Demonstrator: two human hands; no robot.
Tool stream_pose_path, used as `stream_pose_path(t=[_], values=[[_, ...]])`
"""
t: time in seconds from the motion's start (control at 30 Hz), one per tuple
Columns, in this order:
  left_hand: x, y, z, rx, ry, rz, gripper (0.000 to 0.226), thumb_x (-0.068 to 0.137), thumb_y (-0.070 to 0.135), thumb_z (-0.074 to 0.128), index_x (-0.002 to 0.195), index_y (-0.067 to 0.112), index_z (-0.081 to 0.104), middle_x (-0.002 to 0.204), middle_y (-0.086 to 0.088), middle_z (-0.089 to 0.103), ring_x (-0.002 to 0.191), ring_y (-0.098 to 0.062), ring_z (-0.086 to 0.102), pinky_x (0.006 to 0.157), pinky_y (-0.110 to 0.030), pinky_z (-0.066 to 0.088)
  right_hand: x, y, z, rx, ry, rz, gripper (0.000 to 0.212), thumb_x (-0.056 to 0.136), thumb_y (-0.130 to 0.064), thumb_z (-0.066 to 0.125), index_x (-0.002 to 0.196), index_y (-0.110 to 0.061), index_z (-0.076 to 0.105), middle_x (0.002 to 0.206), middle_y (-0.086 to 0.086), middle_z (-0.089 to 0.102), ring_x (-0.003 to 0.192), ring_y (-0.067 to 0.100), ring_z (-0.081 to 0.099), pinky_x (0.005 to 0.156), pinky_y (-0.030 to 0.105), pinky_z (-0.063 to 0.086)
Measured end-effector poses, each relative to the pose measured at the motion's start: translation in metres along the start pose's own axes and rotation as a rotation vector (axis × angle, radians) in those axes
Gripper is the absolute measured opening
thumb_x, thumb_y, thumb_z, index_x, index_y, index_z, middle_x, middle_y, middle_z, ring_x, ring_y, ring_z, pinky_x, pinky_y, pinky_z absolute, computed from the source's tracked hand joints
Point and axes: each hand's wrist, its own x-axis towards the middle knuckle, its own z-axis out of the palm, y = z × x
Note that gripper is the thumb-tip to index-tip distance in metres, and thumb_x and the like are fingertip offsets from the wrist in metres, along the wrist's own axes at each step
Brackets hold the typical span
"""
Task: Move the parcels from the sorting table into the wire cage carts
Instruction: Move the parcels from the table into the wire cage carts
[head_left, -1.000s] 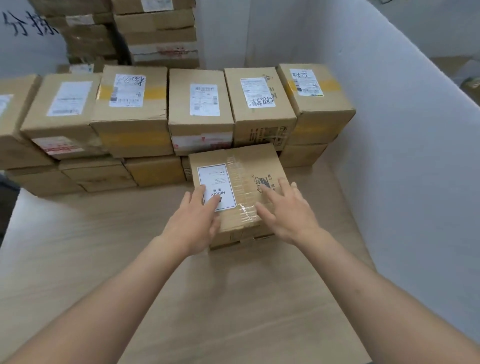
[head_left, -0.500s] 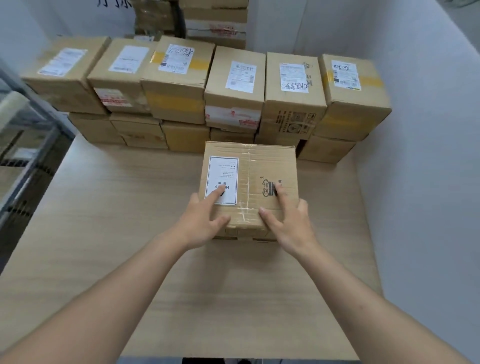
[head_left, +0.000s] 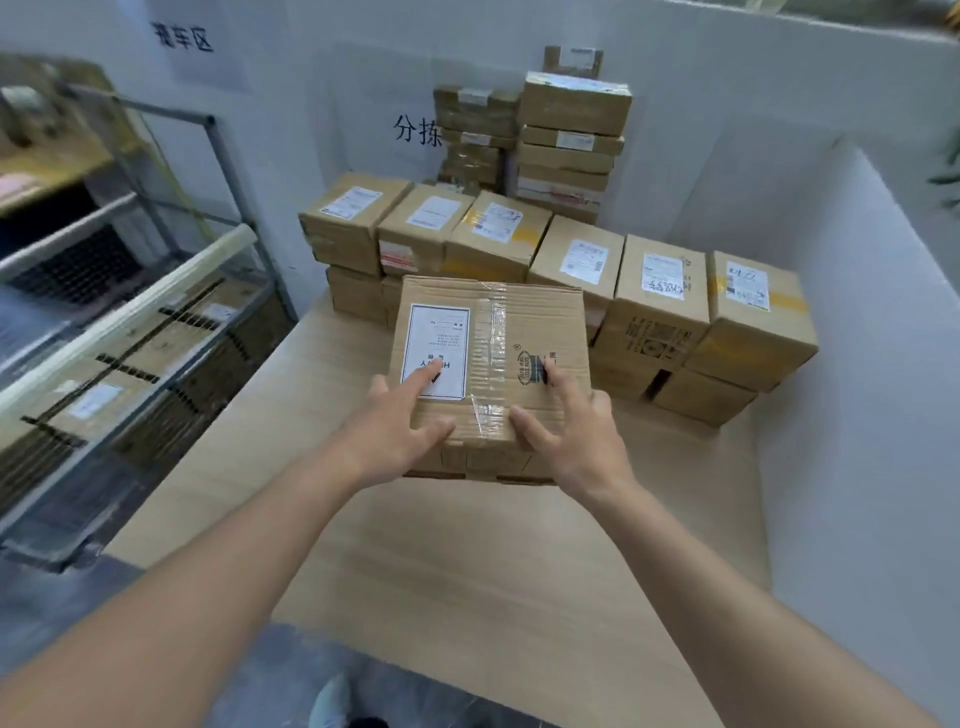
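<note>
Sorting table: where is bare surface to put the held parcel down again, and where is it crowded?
Bare tabletop lies between the near edge and the held parcel, from the table's left edge to the white wall. The far end is crowded with stacked parcels.

White partition wall with Chinese signs; shoe below.

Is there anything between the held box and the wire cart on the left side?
Nothing visible stands between. Both hands, left and right, hold the box; bare table leads toward the cart.
</note>
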Motion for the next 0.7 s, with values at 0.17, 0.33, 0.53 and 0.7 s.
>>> stream_pose_path(t=[0.17, 0.33, 0.53, 0.7], values=[[-0.032, -0.038, -0.057, -0.033, 0.131, -0.032, 0.074, 0.096, 0.05, 0.064, 0.158, 0.049, 0.024, 0.133, -0.004, 0.037, 0.11, -0.022, 0.053, 0.095, -0.028, 0.044, -0.005, -0.073, 0.028, -0.079, -0.031, -0.109, 0.079, 0.089, -0.07, 0.062, 0.155, -0.057, 0.023, 0.14, 0.003, 0.039, 0.12, 0.027, 0.057, 0.099, 0.048, 0.054], [-0.061, -0.11, -0.126, -0.062, 0.204, -0.103, 0.075, 0.095, 0.052, 0.065, 0.157, 0.052, 0.023, 0.133, -0.004, 0.036, 0.107, -0.021, 0.055, 0.097, -0.03, 0.046, -0.009, -0.152, 0.095, -0.109, -0.085, -0.206, 0.079, 0.089, -0.072, 0.061, 0.155, -0.057, 0.022, 0.139, 0.004, 0.039, 0.117, 0.027, 0.057, 0.094, 0.05, 0.057], [-0.088, -0.207, -0.214, -0.064, 0.225, -0.166, 0.075, 0.095, 0.053, 0.065, 0.157, 0.051, 0.023, 0.132, -0.004, 0.037, 0.112, -0.024, 0.054, 0.102, -0.034, 0.043, -0.02, -0.247, 0.192, -0.11, -0.117, -0.261, 0.079, 0.089, -0.07, 0.062, 0.156, -0.054, 0.023, 0.14, 0.005, 0.04, 0.12, 0.027, 0.056, 0.099, 0.05, 0.055], [-0.109, -0.278, -0.278, -0.06, 0.245, -0.206, 0.078, 0.092, 0.057, 0.066, 0.156, 0.054, 0.022, 0.153, -0.012, 0.034, 0.135, -0.031, 0.046, 0.115, -0.04, 0.036, -0.028, -0.315, 0.261, -0.099, -0.157, -0.309, 0.077, 0.09, -0.068, 0.063, 0.156, -0.054, 0.026, 0.138, 0.004, 0.042, 0.12, 0.029, 0.057, 0.1, 0.041, 0.051]])
